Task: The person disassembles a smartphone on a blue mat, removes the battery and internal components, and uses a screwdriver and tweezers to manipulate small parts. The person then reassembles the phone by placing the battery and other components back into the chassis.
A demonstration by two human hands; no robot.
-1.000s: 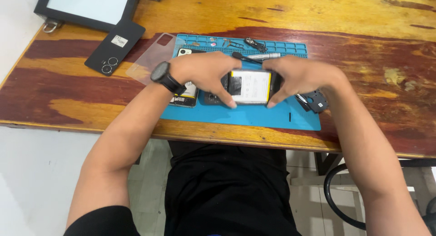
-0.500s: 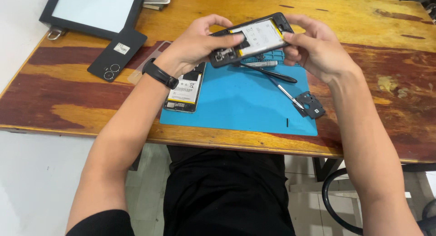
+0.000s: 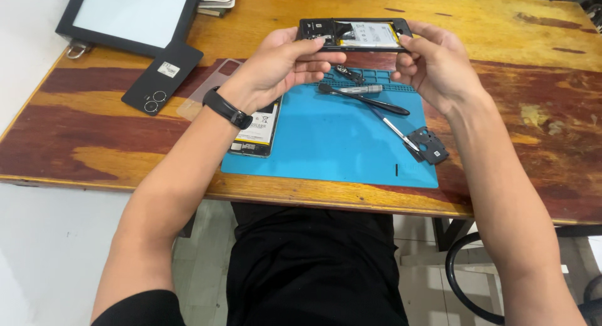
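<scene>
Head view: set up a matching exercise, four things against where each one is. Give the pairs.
Things:
1. opened phone
2. black back cover
3. black spudger
4. wristband

Places:
A. on the left forearm
B. lying on the blue mat
C. held up between both hands
D. on the bare wooden table, left of the mat

Pairs: 1-C, 2-D, 3-B, 4-A
</scene>
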